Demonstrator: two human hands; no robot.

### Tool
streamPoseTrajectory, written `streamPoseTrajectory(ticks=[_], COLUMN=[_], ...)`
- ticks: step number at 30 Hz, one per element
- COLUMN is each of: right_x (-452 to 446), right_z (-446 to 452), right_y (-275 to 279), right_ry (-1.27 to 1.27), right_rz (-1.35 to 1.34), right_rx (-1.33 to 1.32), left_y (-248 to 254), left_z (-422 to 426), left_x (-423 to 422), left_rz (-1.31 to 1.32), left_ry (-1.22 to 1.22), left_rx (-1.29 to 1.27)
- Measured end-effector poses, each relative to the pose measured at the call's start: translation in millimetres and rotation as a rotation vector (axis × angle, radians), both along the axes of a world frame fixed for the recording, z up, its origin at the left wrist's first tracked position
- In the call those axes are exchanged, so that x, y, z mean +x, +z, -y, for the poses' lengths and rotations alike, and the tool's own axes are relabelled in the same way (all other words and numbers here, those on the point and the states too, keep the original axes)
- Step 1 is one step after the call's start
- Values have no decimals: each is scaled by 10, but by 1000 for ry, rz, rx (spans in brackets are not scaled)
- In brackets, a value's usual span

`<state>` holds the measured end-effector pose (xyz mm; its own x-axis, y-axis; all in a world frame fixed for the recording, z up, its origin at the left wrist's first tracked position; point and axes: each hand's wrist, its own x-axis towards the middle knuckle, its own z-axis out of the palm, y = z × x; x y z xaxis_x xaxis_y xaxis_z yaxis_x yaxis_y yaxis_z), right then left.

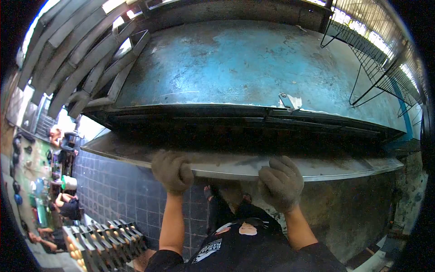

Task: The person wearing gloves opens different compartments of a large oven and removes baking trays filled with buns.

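A long, flat metal panel [226,168] with a bright front rim juts out below a big metal cabinet with a worn blue top [235,68]. I cannot tell whether it is a door or a tray. My left hand [173,173], in a grey-brown work glove, is closed over the rim left of centre. Farther right, my right hand [282,183], gloved the same way, has its fingers curled over the same rim. Between the panel and the cabinet top runs a dark opening [217,133]; its inside is too dark to make out.
Stacked metal bars [86,54] lean at the upper left. A black wire rack [376,68] rests on the cabinet's right side. At lower left stands a slatted rack [102,247] with round, pale-brown items. Several people sit beyond the dark tiled floor [108,190], near a white-and-green bucket [69,182].
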<state>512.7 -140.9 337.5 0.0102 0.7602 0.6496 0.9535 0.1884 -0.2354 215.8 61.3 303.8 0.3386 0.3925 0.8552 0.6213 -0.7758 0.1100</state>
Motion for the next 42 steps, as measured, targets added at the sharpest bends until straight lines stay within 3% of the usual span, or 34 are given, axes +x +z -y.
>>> streamPoseTrajectory(ticks=[6,9,13,17,19,20,22,26,29,31,33,38,40,42], right_x=[118,197,297,363,338,321,264,45,-296,-515,-719,-1134,-1290,-1495], right_z=[-132,-361,-668,-736,-590,-501,-275,79,359,511,672,1009,982,990], right_y=[-79,124,262,366,559,643,690,225,-39,-276,-606,-1359,-1444,-1490], right_ry=[2,-28,-52,-50,31,44,151,257,293,246,189,-103,-188,-444], right_rz=[68,40,-8,-17,-37,-44,-90,50,52,58,99,149,148,112], right_rx=[87,160,271,221,-43,-36,-419,-436,-579,-794,-790,-602,-594,-612], left_y=[56,220,371,400,404,452,530,437,547,222,-69,-1033,-1039,-1042], left_z=[-239,-560,-836,-942,-930,-835,-476,-152,-278,-760,-1244,-2394,-2609,-2790], left_x=[-236,-186,-63,29,-53,-94,-248,-747,-1037,-1238,-1313,-1105,-915,-754], left_rz=[-22,55,-16,21,-57,-64,-115,-322,-551,-669,-781,-577,-599,-691], left_ry=[38,-67,-21,15,6,19,-14,-3,-17,59,127,-31,-49,-41], left_rx=[-21,40,23,66,-31,-24,-271,-395,-1035,-1076,-1103,-596,-660,-792])
